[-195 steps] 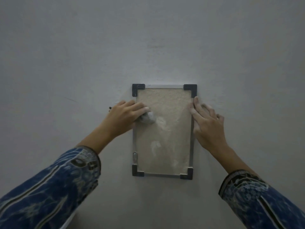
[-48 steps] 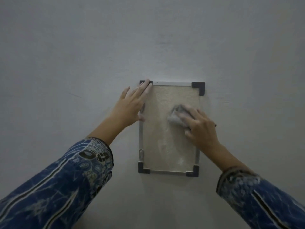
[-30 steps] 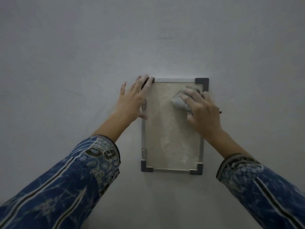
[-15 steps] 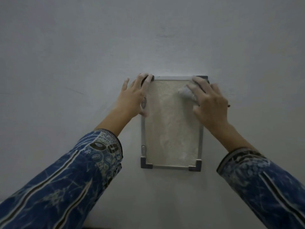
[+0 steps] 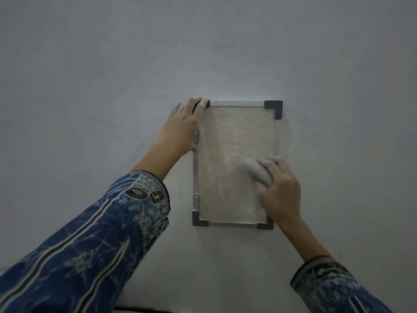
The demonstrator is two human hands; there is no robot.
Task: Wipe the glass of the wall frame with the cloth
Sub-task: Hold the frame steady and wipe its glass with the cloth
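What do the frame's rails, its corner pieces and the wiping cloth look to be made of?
Rails: thin, pale, smooth strips, probably matte metal or plastic. Corner pieces: dark matte L-shaped caps, likely plastic. Cloth: soft grey wad bunched under the right hand, seemingly fabric; weave too blurred to tell.

One wall frame hangs on the wall, with a single pane of glass in it. Three of its dark corner caps show: one at the top right, one at the bottom left and one at the bottom right; the fourth, at the top left, is mostly covered by fingers. Two small metal clips sit on the frame's left rail, an upper and a lower. There is one cloth. Two hands are in view, the left hand and the right hand, and two patterned blue sleeves, one on the left arm and one on the right.
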